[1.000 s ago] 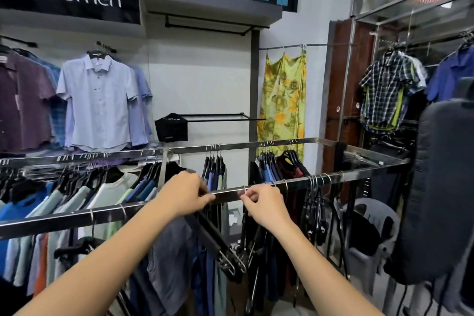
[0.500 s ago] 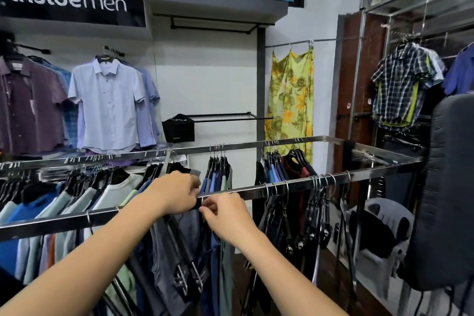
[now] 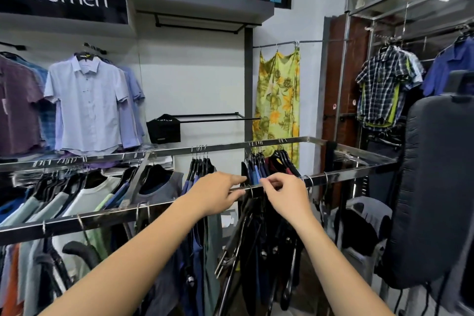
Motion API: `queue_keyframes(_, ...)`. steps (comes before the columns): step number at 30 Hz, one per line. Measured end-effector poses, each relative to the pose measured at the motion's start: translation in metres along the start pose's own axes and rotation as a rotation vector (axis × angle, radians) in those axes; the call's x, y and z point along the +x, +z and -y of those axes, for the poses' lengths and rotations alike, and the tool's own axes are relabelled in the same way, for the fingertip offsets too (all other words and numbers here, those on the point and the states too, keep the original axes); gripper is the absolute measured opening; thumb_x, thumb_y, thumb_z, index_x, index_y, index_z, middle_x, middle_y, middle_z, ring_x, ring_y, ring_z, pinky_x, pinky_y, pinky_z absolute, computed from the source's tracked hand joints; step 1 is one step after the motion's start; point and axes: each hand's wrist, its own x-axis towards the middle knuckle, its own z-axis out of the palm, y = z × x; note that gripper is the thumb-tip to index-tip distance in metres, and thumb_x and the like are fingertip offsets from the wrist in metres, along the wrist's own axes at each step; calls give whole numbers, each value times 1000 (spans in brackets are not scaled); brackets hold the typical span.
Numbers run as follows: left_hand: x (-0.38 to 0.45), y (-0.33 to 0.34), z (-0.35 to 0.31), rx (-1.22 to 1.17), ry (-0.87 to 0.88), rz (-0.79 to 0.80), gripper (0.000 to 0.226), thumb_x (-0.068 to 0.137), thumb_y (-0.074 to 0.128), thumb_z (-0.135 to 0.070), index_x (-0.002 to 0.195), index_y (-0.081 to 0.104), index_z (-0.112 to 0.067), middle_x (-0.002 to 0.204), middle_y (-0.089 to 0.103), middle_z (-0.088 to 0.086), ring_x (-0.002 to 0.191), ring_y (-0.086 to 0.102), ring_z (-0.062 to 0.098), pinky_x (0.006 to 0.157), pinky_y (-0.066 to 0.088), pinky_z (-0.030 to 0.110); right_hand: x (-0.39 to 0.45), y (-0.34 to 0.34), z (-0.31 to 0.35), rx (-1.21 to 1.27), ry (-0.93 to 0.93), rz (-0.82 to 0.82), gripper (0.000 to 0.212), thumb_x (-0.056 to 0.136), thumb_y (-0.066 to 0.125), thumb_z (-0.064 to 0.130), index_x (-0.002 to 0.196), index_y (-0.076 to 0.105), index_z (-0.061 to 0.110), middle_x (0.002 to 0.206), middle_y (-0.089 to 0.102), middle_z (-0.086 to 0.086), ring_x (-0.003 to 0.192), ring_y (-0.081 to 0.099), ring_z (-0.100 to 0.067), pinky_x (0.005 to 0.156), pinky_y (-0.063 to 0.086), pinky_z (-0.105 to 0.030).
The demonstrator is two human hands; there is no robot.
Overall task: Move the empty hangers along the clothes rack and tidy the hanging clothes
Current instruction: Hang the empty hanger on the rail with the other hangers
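1. Head view shows both bare hands at the near chrome rail of the clothes rack (image 3: 107, 215), close together above a bunch of empty black clip hangers (image 3: 238, 238) that dangle below the rail.
2. The left hand (image 3: 215, 195) lies over the rail with its forefinger stretched toward the wire hooks and its thumb under the bar. It looks loosely spread around the rail, clamped on nothing I can make out.
3. The right hand (image 3: 287, 195) has thumb and forefinger pressed together at the rail, apparently pinching a thin wire hook. The hook itself is mostly hidden by the fingers, so I cannot be sure.
4. To do this step well, I would gather the hooks at the top, right at the rail, and not tug the hanger bodies, which hang tangled and tilted.
5. Lift each hook slightly so the wire does not scrape or jam on the flat bar, and slide several together as one group.
6. Watch the metal clips: they could snag the dark garments (image 3: 200, 251) just beside them.
7. Two more silver hooks (image 3: 311, 182) sit on the rail just right of the right hand. They seem the next ones to collect.
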Motion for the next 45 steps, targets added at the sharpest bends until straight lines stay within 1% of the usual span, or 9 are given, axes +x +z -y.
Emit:
queue_keyframes(5, 16, 16, -9, 41, -33, 32, 34, 94, 49, -53, 113, 66, -30, 96, 75, 2, 96, 66, 27, 75, 52, 37, 3, -3, -11, 14, 19, 165, 16, 91, 71, 41, 84, 80, 30, 73, 76, 12, 69, 72, -5, 81, 60, -38)
queue_keyframes(12, 4, 0, 12, 79, -94, 79, 40, 87, 60, -56, 110, 73, -27, 100, 77, -1, 101, 66, 23, 87, 54, 38, 3, 9, 1, -31, 7, 326, 27, 87, 74, 51, 87, 82, 25, 63, 74, 10, 66, 72, -6, 77, 59, -30)
queue_keyframes(20, -24, -21, 40, 168, -275, 142, 31, 78, 66, -51, 71, 62, -21, 76, 65, 4, 86, 67, 29, 69, 49, 31, -6, 31, 16, -27, -12, 339, 21, 93, 71, 34, 75, 77, 25, 60, 73, 5, 68, 72, -10, 89, 59, -37)
queue_keyframes(25, -27, -26, 42, 194, -293, 136, 32, 77, 60, -50, 70, 60, -18, 81, 68, 5, 83, 67, 31, 72, 55, 34, -25, 52, 37, -47, -102, 309, 17, 94, 65, 33, 91, 78, 21, 83, 78, 0, 88, 71, -24, 92, 55, -39)
queue_keyframes(28, -25, -19, 29, 107, -180, 30, 29, 86, 56, -47, 96, 72, -26, 92, 74, -1, 92, 68, 26, 80, 54, 34, -37, 61, 45, -77, -191, 349, 19, 96, 60, 30, 103, 75, 20, 101, 78, -8, 105, 65, -35, 91, 50, -41)
queue_keyframes(31, -20, -10, 16, 115, -146, -84, 31, 89, 53, -51, 106, 71, -32, 99, 70, -3, 98, 66, 23, 80, 54, 36, -41, 57, 42, -67, -260, 487, 16, 94, 59, 28, 102, 69, 19, 97, 77, -5, 98, 65, -38, 80, 48, -40)
queue_keyframes(34, -16, -4, 13, 152, -196, -128, 30, 87, 56, -52, 99, 73, -32, 98, 71, -3, 98, 66, 23, 79, 55, 36, -42, 41, 33, 3, -247, 668, 25, 93, 62, 31, 116, 70, 25, 88, 70, 13, 73, 67, -11, 79, 52, -32)
queue_keyframes(39, -16, -4, 12, 124, -267, -119, 22, 83, 64, -49, 87, 75, -31, 83, 73, -6, 85, 69, 22, 73, 58, 35, -25, 0, -6, -49, -86, 247, 17, 89, 66, 37, 95, 80, 28, 66, 67, 22, 64, 59, 12, 72, 48, -15)
queue_keyframes(45, -15, -5, 12, 97, -328, -130, 27, 80, 72, -49, 89, 77, -24, 82, 75, -5, 85, 70, 20, 80, 58, 35, -1, -32, -50, -94, 157, -32, 17, 91, 73, 37, 96, 80, 23, 80, 74, 12, 79, 65, -8, 79, 50, -27)
